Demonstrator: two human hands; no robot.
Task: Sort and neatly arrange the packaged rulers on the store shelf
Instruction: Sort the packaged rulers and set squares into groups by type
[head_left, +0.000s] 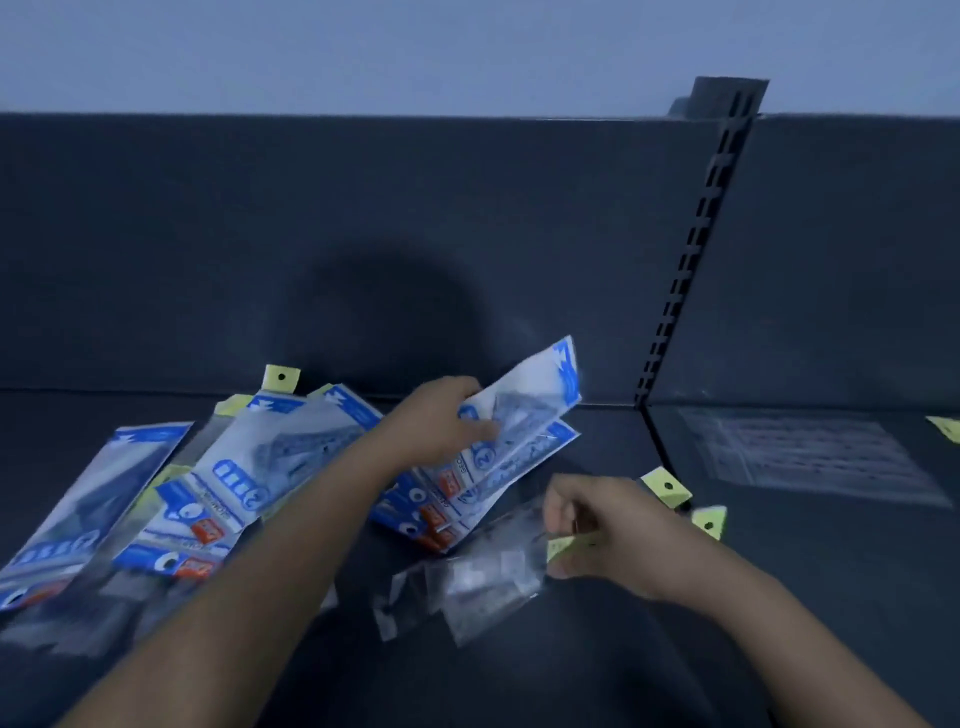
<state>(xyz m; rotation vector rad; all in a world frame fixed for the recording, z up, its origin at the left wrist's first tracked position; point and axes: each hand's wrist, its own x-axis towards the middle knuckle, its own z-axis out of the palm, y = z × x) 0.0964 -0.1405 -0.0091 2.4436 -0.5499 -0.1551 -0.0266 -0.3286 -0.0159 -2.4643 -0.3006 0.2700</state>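
Both bare forearms reach in from the near edge over the dark shelf deck (613, 436). The right hand (597, 530) is nearer, knuckles up and fingers curled, pinching the yellow header tab (563, 548) of a clear ruler packet (467, 577) that lies flat on the deck and trails off to the left (its contents are too blurred to read). Two more yellow tabs (667, 486) poke out just behind that hand.

Farther in, the left hand (441, 421) grips a blue-and-white ruler packet (530, 395), fingers curled across its face. The packet tilts up to the right, its far end lifted off the deck. Right beneath it lies a small stack of like packets (467, 493) with orange labels. To the left, a loose, overlapping pile of blue-and-white packets (208, 493) fans across the deck.

In the right bay, beyond the slotted upright (691, 260), another clear packet (810, 452) lies flat. The dark back panel (363, 208) stands behind all of it.
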